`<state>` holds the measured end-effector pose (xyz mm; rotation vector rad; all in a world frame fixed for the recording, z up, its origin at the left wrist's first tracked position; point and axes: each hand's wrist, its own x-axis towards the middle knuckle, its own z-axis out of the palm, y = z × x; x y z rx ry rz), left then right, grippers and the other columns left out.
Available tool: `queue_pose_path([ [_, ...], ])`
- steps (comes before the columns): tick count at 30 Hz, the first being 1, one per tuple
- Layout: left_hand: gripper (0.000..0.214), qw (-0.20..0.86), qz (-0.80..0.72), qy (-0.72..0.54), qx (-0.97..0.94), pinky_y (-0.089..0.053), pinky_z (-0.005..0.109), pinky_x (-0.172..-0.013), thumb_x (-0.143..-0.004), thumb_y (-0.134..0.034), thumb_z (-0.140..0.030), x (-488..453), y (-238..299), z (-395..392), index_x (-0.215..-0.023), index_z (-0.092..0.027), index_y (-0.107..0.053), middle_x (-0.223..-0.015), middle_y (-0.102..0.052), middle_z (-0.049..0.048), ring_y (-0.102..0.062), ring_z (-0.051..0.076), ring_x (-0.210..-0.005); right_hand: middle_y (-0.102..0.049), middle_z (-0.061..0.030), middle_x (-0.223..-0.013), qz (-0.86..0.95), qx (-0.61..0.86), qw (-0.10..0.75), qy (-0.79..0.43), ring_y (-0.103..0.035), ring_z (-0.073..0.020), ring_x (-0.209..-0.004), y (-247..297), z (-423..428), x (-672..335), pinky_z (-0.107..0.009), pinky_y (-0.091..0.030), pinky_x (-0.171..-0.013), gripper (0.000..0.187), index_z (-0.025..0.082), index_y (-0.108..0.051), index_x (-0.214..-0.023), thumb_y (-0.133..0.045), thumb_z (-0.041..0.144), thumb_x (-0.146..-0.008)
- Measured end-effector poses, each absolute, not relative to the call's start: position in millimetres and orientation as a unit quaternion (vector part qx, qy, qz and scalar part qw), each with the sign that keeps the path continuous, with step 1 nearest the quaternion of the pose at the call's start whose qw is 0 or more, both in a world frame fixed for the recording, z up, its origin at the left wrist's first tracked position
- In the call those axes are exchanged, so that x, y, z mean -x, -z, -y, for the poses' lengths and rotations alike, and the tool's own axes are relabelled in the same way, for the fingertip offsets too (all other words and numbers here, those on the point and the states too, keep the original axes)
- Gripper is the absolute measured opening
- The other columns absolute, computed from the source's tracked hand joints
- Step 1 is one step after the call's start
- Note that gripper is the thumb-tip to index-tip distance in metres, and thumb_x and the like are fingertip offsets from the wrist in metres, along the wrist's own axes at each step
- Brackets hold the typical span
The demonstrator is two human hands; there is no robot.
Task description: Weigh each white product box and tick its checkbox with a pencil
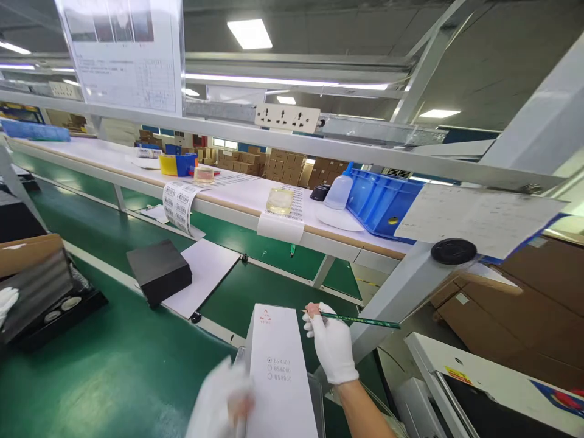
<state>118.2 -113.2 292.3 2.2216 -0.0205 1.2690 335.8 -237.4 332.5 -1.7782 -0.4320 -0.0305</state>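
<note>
A tall white box [279, 371] with a red mark and printed option lines stands in front of me near the bottom centre. My left hand [223, 398], in a white glove and blurred, grips its lower left edge. My right hand [331, 344], also gloved, rests against the box's right side and holds a thin green pencil [365, 320] that points to the right.
A black box [159, 271] lies on a white sheet [203, 274] on the green belt. At far left is an open black case [45, 304] and another person's gloved hand [6, 301]. The shelf holds label strips [180, 204], a squeeze bottle [340, 188] and a blue bin [381, 204].
</note>
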Motion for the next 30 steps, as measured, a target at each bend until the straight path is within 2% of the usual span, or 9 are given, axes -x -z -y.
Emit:
queue_pose_path([
  [3, 0.032, 0.248, -0.031, -0.524, -0.814, -0.045, 0.056, -0.111, -0.093, -0.054, -0.035, -191.3, -356.8, 47.5, -0.124, -0.029, -0.058, -0.135, -0.062, 0.0089, -0.054, 0.029, -0.131, -0.068, -0.0096, -0.071, 0.242, 0.756, 0.603, 0.085, -0.061, -0.0193, -0.057, -356.5, 238.6, -335.5, -0.03, -0.051, -0.054, 0.058, 0.016, -0.066, -0.086, -0.053, 0.072, -0.088],
  [5, 0.027, 0.183, -0.048, -0.572, -0.798, -0.044, 0.053, -0.112, -0.093, -0.054, -0.037, -244.1, -408.8, 11.0, -0.113, -0.021, -0.062, -0.126, -0.067, 0.0116, -0.057, 0.029, -0.126, -0.07, -0.0077, -0.077, 0.304, 0.737, 0.586, 0.144, -0.062, -0.018, -0.058, -378.0, 234.9, -338.6, -0.031, -0.053, -0.057, 0.048, 0.016, -0.067, -0.098, -0.048, 0.06, -0.097],
  [9, 0.034, 0.096, -0.083, -0.522, -0.843, -0.035, 0.063, -0.112, -0.098, -0.041, -0.04, -313.3, -475.1, -22.4, -0.103, -0.02, -0.067, -0.116, -0.072, 0.0095, -0.058, 0.033, -0.119, -0.071, -0.0085, -0.094, 0.434, 0.691, 0.45, 0.362, -0.068, -0.0212, -0.081, -426.6, 223.4, -350.4, -0.035, -0.056, -0.076, 0.025, 0.018, -0.066, -0.113, -0.048, 0.033, -0.102],
  [11, 0.032, 0.085, -0.09, -0.495, -0.86, -0.024, 0.068, -0.116, -0.097, -0.043, -0.041, -324.4, -479.0, -24.9, -0.1, -0.023, -0.069, -0.115, -0.073, 0.0065, -0.057, 0.033, -0.12, -0.069, -0.0092, -0.094, 0.473, 0.663, 0.36, 0.456, -0.065, -0.0239, -0.087, -449.7, 216.1, -357.4, -0.038, -0.053, -0.08, 0.021, 0.018, -0.065, -0.114, -0.054, 0.028, -0.099],
  [13, 0.027, 0.098, -0.079, -0.496, -0.859, -0.016, 0.066, -0.12, -0.094, -0.05, -0.044, -325.1, -472.6, -25.0, -0.099, -0.025, -0.068, -0.115, -0.072, 0.0042, -0.057, 0.031, -0.119, -0.067, -0.0087, -0.091, 0.506, 0.647, 0.298, 0.487, -0.063, -0.0256, -0.088, -469.4, 205.8, -365.2, -0.04, -0.05, -0.08, 0.021, 0.017, -0.064, -0.114, -0.058, 0.028, -0.097],
  [18, 0.022, 0.144, -0.039, -0.499, -0.853, -0.017, 0.058, -0.122, -0.08, -0.068, -0.043, -316.8, -463.5, -30.6, -0.093, -0.025, -0.064, -0.104, -0.071, 0.0032, -0.058, 0.027, -0.114, -0.068, -0.011, -0.094, 0.541, 0.687, 0.228, 0.428, -0.059, -0.028, -0.091, -497.9, 166.2, -387.4, -0.039, -0.043, -0.08, 0.031, 0.014, -0.066, -0.11, -0.066, 0.039, -0.091],
  [23, 0.022, 0.181, -0.034, -0.507, -0.842, -0.018, 0.056, -0.122, -0.079, -0.069, -0.042, -317.9, -463.9, -31.8, -0.09, -0.024, -0.062, -0.099, -0.07, 0.0024, -0.059, 0.025, -0.109, -0.061, -0.0083, -0.076, 0.492, 0.744, 0.084, 0.444, -0.051, -0.0239, -0.078, -503.7, 140.8, -395.7, -0.036, -0.028, -0.067, 0.018, 0.016, -0.069, -0.086, -0.063, 0.033, -0.092],
  [26, 0.023, 0.185, -0.041, -0.509, -0.839, -0.016, 0.057, -0.123, -0.079, -0.069, -0.044, -318.5, -462.0, -28.7, -0.089, -0.024, -0.062, -0.1, -0.07, 0.0024, -0.06, 0.025, -0.108, -0.058, -0.009, -0.074, 0.509, 0.683, 0.063, 0.52, -0.048, -0.0231, -0.08, -506.4, 139.0, -392.9, -0.036, -0.028, -0.069, 0.022, 0.016, -0.067, -0.077, -0.055, 0.02, -0.095],
  [30, 0.044, 0.169, -0.027, -0.477, -0.862, -0.019, 0.058, -0.123, -0.067, -0.079, -0.051, -312.9, -472.6, -36.9, -0.095, -0.022, -0.063, -0.103, -0.071, 0.0045, -0.06, 0.028, -0.112, -0.057, -0.0089, -0.072, 0.558, 0.598, 0.08, 0.57, -0.049, -0.0226, -0.08, -507.0, 144.9, -375.8, -0.035, -0.03, -0.068, 0.027, 0.016, -0.071, -0.082, -0.048, 0.012, -0.096],
])
